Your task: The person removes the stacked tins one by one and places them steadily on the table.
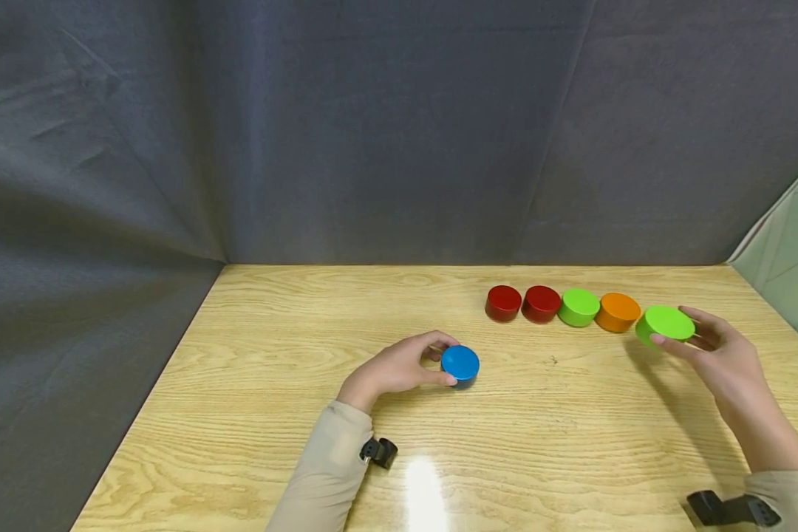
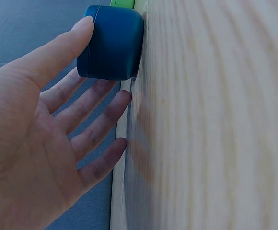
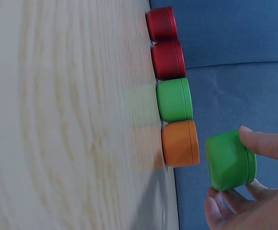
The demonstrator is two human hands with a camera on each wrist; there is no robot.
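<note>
My left hand (image 1: 408, 367) pinches a round blue tin (image 1: 460, 363) between thumb and fingers near the table's middle. In the left wrist view the blue tin (image 2: 112, 43) is at the tabletop, its lid seam facing the thumb. On the right, my right hand (image 1: 728, 358) holds a green tin (image 1: 665, 325) above the table, slightly tilted, at the right end of a row. That row has two red tins (image 1: 503, 304) (image 1: 541, 304), a second green tin (image 1: 579, 307) and an orange tin (image 1: 618, 312). The right wrist view shows the held green tin (image 3: 230, 160) apart from the orange one.
The wooden table (image 1: 273, 355) reaches back to a grey cloth (image 1: 399, 133), which also hangs along the left side. A pale green patterned surface (image 1: 791, 244) lies beyond the right edge. Black camera mounts sit on both wrists.
</note>
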